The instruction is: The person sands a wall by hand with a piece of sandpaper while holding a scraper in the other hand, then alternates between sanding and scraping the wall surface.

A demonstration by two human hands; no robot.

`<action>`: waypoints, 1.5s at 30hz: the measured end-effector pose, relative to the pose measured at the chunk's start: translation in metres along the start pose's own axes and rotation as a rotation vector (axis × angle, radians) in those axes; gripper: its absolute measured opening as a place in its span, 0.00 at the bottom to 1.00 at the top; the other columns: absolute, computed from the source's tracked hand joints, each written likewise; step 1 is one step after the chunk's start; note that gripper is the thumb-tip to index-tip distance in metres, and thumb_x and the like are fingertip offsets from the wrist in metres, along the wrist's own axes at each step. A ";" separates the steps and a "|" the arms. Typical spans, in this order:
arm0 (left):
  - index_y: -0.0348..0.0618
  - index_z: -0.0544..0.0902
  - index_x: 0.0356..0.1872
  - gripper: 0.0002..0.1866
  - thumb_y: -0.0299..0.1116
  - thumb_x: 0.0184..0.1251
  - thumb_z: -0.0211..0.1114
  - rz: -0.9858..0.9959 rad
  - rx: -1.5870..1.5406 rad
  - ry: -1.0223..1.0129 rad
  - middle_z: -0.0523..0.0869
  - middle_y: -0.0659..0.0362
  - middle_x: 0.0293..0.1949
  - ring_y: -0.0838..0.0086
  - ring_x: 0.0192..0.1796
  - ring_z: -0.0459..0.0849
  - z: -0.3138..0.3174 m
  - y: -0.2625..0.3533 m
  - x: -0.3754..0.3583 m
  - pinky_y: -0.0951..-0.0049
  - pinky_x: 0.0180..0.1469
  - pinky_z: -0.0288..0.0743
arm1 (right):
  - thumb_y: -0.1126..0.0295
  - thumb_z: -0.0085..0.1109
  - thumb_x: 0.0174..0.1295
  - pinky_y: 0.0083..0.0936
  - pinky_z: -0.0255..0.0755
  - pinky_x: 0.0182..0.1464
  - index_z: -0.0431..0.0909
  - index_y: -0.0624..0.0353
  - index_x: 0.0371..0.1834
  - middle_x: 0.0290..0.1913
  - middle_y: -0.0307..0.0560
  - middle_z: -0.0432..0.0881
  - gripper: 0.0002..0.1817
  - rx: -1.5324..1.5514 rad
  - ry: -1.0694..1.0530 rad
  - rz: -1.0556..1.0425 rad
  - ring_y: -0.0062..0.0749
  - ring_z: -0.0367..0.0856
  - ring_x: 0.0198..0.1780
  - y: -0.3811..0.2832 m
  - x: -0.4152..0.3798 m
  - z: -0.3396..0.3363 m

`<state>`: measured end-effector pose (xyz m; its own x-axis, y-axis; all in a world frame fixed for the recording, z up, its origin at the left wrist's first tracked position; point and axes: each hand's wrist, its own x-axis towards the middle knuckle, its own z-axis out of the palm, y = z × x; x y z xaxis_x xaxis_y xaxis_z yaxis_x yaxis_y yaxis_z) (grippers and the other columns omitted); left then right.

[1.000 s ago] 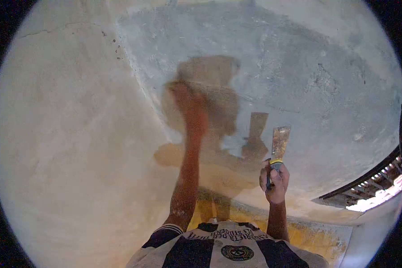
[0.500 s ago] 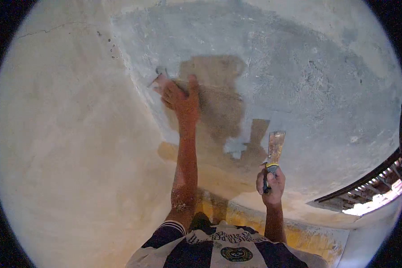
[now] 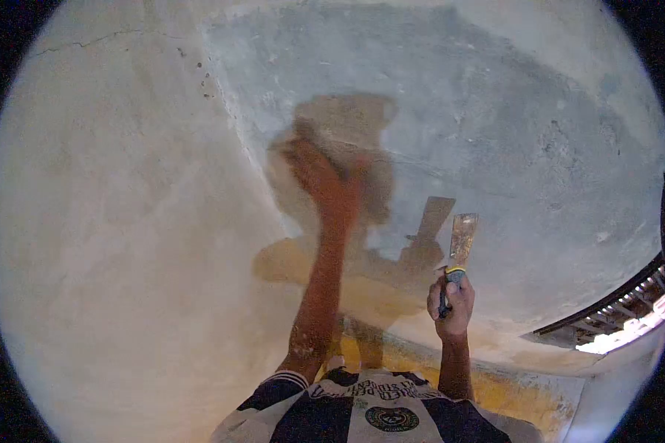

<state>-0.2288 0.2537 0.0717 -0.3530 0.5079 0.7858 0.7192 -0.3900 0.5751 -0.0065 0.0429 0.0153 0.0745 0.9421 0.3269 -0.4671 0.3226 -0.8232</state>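
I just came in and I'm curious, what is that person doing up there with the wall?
A person in a striped shirt is working on a rough grey and cream wall. The left hand is stretched up against the wall, too blurred to tell if it holds anything. The right hand grips a scraper by its handle, blade pointing up, held away from the wall. Both arms cast shadows on the wall.

Left hand (image 3: 321, 173), blurred, raised flat against grey plaster wall (image 3: 495, 111) beside its shadow (image 3: 347, 148); right hand (image 3: 452, 306) gripping putty knife (image 3: 458, 255), blade up and clear of wall, above striped shirt (image 3: 362, 410).
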 end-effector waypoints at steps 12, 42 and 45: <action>0.33 0.46 0.81 0.52 0.65 0.72 0.53 -0.010 0.204 -0.175 0.44 0.36 0.81 0.42 0.83 0.37 -0.029 -0.053 0.003 0.28 0.75 0.32 | 0.55 0.62 0.70 0.18 0.59 0.16 0.74 0.66 0.53 0.21 0.39 0.74 0.23 0.017 0.040 0.024 0.20 0.65 0.14 0.036 0.009 0.064; 0.33 0.46 0.80 0.48 0.57 0.74 0.56 0.159 0.058 -0.382 0.46 0.38 0.81 0.43 0.83 0.42 -0.087 -0.073 0.045 0.31 0.75 0.40 | 0.55 0.59 0.72 0.18 0.57 0.14 0.74 0.69 0.53 0.19 0.38 0.70 0.23 -0.069 0.057 -0.041 0.19 0.63 0.13 0.095 0.009 0.136; 0.33 0.45 0.81 0.51 0.58 0.72 0.58 0.162 0.107 -0.181 0.47 0.38 0.81 0.41 0.83 0.41 -0.086 -0.073 0.104 0.30 0.75 0.39 | 0.55 0.60 0.72 0.18 0.57 0.14 0.74 0.69 0.53 0.19 0.38 0.70 0.24 -0.063 0.054 -0.038 0.19 0.63 0.13 0.090 0.013 0.140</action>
<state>-0.3698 0.2693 0.1308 -0.1223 0.5780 0.8068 0.8200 -0.3990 0.4102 -0.1704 0.0712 0.0106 0.1397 0.9320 0.3346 -0.4072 0.3621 -0.8385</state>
